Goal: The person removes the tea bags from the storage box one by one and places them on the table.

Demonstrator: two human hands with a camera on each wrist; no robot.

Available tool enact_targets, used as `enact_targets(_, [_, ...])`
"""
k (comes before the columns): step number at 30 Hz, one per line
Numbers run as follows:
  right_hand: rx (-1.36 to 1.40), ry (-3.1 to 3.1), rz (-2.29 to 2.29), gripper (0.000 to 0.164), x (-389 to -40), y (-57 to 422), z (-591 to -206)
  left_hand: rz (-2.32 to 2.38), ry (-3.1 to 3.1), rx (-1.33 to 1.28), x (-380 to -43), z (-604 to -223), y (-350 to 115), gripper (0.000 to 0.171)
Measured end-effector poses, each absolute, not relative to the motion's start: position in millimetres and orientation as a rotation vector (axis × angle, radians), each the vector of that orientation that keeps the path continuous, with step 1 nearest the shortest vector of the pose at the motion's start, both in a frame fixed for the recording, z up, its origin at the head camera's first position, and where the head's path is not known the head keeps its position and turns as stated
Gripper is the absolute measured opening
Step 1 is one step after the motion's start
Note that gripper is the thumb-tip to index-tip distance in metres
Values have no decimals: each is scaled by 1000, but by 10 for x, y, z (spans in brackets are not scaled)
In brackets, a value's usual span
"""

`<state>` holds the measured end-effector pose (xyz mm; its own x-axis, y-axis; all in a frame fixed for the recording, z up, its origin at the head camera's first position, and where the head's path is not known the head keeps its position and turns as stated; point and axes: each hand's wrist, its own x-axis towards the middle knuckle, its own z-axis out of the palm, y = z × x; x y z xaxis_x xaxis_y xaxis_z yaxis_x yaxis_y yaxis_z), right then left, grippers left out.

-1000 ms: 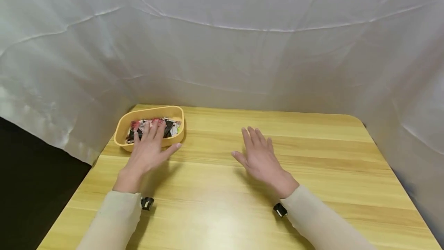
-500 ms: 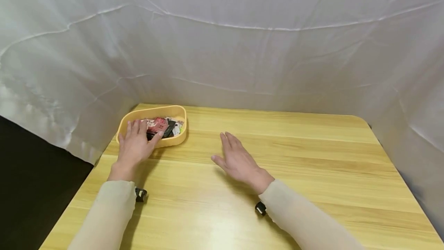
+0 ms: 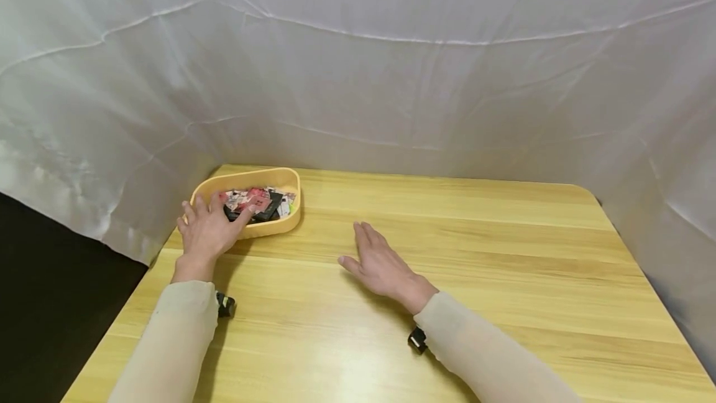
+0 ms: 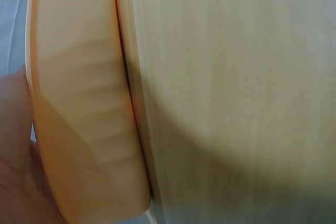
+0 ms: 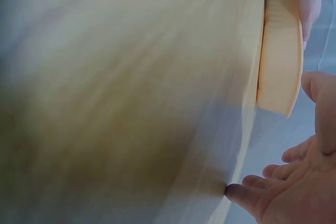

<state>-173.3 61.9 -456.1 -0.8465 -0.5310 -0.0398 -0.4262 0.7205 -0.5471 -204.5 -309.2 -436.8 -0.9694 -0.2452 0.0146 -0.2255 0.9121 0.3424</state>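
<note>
Fingers [image 3: 215, 205] of the left hand [image 3: 208, 233] are standing wide apart, slightly bent, at the left end of a rounded yellow-orange bin [image 3: 276, 227], the thumb lying across its near rim; how firmly they are touching it, I cannot tell. That bin is sitting upright near the far left corner of a wood-grain table [image 3: 503, 254]. Inside, flat red, black and white pieces [image 3: 258, 204] are lying in a loose pile, too small to identify. Well apart from the bin, the right hand [image 3: 388, 272] is holding its fingers straight and close together over the middle of the table, the thumb sticking out. Black wrist cameras [image 3: 226, 305] are showing beside pale sleeves [image 3: 168, 341]. Greyish-white cloth [image 3: 358, 79] is hanging behind the table and along both sides, and a black area [image 3: 61, 303] is filling the lower left.
</note>
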Motion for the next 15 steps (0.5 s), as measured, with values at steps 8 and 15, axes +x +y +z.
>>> enact_targets(8, [-788, 2762, -777, 86, -1718, 621, -4533, -541, -3024, 329, -2037, -4359, -2946, 122])
enact_targets(15, [-785, 2812, -754, 85, -1713, 606, -4485, -542, -3028, 252, -2013, -4343, -2750, 119])
